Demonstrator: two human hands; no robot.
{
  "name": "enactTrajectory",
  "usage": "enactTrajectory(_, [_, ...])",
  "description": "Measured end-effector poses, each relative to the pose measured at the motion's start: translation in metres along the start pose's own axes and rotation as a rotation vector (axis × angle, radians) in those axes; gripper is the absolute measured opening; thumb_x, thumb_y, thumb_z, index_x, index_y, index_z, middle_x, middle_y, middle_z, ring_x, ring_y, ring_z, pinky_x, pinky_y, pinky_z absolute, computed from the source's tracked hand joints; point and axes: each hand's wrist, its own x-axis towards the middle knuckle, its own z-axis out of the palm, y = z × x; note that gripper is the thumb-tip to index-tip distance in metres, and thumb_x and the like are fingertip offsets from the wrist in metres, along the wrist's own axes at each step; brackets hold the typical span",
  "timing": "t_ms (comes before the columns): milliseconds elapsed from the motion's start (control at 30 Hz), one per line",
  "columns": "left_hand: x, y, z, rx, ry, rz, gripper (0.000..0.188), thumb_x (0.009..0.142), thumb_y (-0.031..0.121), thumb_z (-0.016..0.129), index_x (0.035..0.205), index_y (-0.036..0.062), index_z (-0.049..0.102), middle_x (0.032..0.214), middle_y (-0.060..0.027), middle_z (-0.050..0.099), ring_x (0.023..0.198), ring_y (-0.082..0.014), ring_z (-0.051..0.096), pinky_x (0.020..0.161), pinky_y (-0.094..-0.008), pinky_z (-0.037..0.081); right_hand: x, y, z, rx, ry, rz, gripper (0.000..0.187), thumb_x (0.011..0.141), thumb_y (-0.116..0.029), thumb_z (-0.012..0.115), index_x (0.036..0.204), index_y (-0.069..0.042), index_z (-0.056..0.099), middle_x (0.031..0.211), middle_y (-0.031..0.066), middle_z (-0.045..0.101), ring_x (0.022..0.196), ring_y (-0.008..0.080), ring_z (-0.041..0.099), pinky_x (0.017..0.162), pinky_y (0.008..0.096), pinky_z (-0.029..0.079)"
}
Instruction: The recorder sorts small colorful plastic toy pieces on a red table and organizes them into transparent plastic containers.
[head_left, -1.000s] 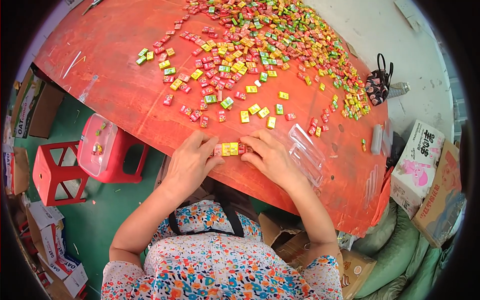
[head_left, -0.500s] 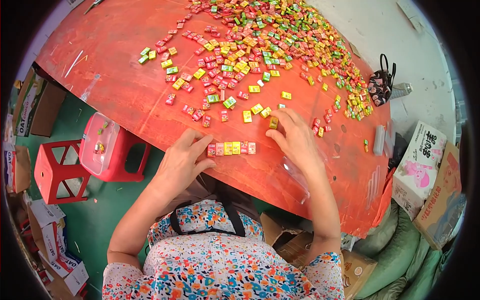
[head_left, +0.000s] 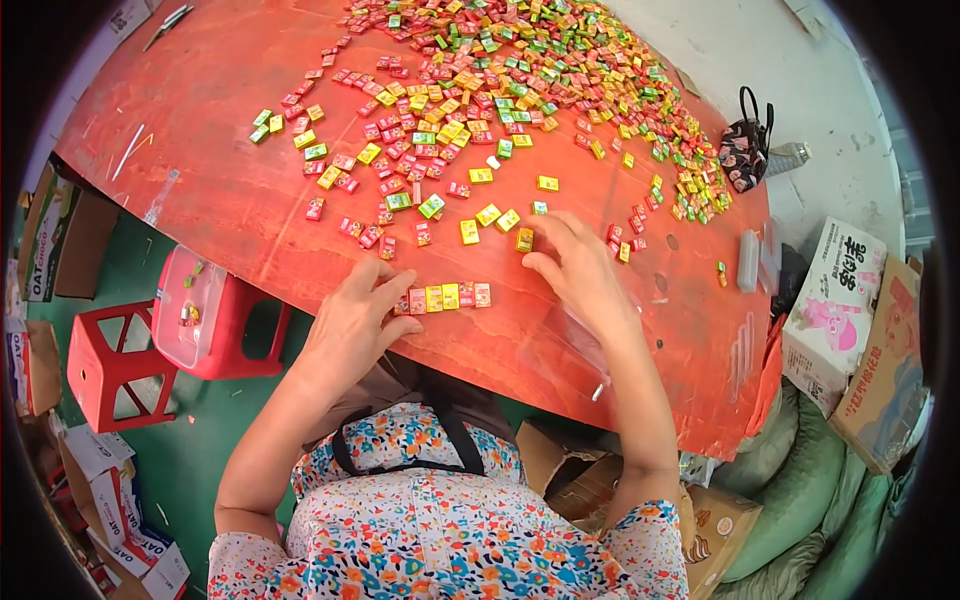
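A short row of small red, pink and yellow candy-sized boxes (head_left: 450, 297) lies side by side near the table's front edge. My left hand (head_left: 352, 312) rests at its left end, with the thumb and index finger closed around the end box and partly covering it. To the right and farther in, my right hand (head_left: 580, 275) pinches one small yellow box (head_left: 524, 239) between thumb and fingertips. Several loose yellow boxes (head_left: 488, 215) lie just left of that hand.
A large heap of small boxes (head_left: 560, 70) covers the far side of the red table (head_left: 230, 200). Clear plastic pieces (head_left: 748, 262) lie at the right, near a dark floral pouch (head_left: 742, 155). Red stools (head_left: 115, 365) stand at the left; cartons (head_left: 835, 315) stand at the right.
The view has shifted, so the table and its boxes appear farther left. Both hands keep nearly the same places, the left at the row and the right at the yellow box.
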Motion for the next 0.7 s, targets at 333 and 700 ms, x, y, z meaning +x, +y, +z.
enactTrajectory(333, [0.004,0.004,0.001,0.038,0.000,-0.019,0.050,0.075,0.019,0.080,0.119,0.0021,0.064,0.104,-0.0127,0.055,0.090,-0.0320,0.064,0.073,-0.0434,0.055,-0.015,-0.021,0.013,0.267,-0.240,-0.141,0.040,0.084,-0.012,0.072,0.121,-0.004,0.061,0.112,0.0141,0.064,0.101,0.0319,0.063,0.087,0.0406,0.052])
enactTrajectory(700, [0.019,0.013,0.014,0.011,-0.019,0.014,0.031,0.078,0.018,0.078,0.104,0.0041,0.071,0.090,-0.0091,0.060,0.080,-0.0280,0.065,0.067,-0.0405,0.054,-0.033,-0.032,0.030,0.073,-0.018,-0.193,0.032,0.086,-0.019,0.071,0.115,-0.009,0.064,0.111,0.0078,0.059,0.100,0.0286,0.063,0.080,0.0400,0.053])
